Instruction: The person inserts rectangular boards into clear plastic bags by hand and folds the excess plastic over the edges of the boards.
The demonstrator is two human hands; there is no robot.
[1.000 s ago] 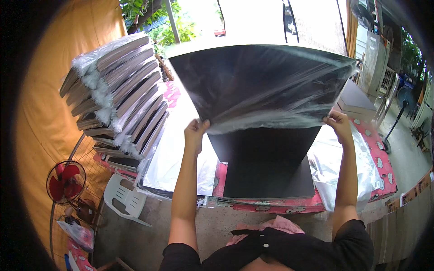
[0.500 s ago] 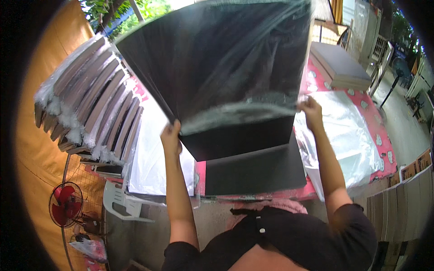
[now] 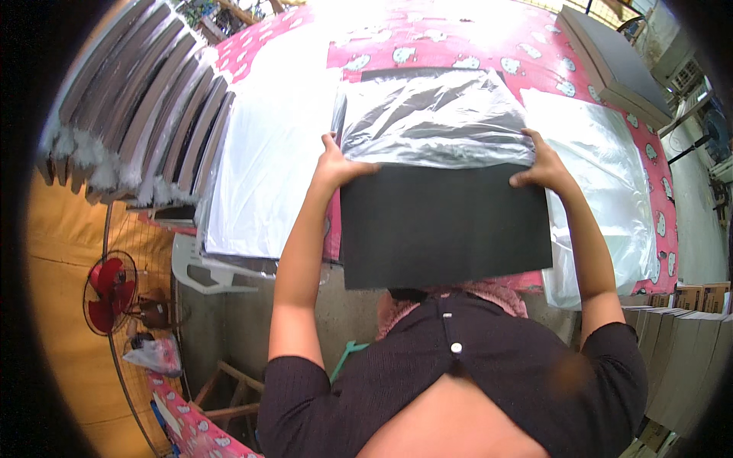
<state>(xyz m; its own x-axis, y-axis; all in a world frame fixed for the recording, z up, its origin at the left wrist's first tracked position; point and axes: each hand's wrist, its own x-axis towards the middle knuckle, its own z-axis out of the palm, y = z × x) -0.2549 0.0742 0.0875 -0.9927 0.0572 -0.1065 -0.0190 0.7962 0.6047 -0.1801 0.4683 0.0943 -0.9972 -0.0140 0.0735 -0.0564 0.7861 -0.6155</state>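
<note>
I hold a large flat black board (image 3: pixel 447 225) over the near edge of a table. A clear plastic bag (image 3: pixel 435 118) covers its far half; the near half is bare. My left hand (image 3: pixel 336 164) grips the bag's open edge at the board's left side. My right hand (image 3: pixel 544 166) grips the same edge at the right side. The board lies nearly level, its near edge toward my chest.
The table carries a pink patterned cloth (image 3: pixel 427 34). Stacks of clear bags lie left (image 3: pixel 267 168) and right (image 3: pixel 611 183) of the board. Bagged boards (image 3: pixel 145 107) stand in a row at left. More dark boards (image 3: pixel 611 61) lie at far right. A red fan (image 3: pixel 107 294) and white plastic chair (image 3: pixel 206 267) stand below left.
The board and bag were raised upright in front of me; they have come down flat onto the table. Both hands kept their grip at the bag's edge.
</note>
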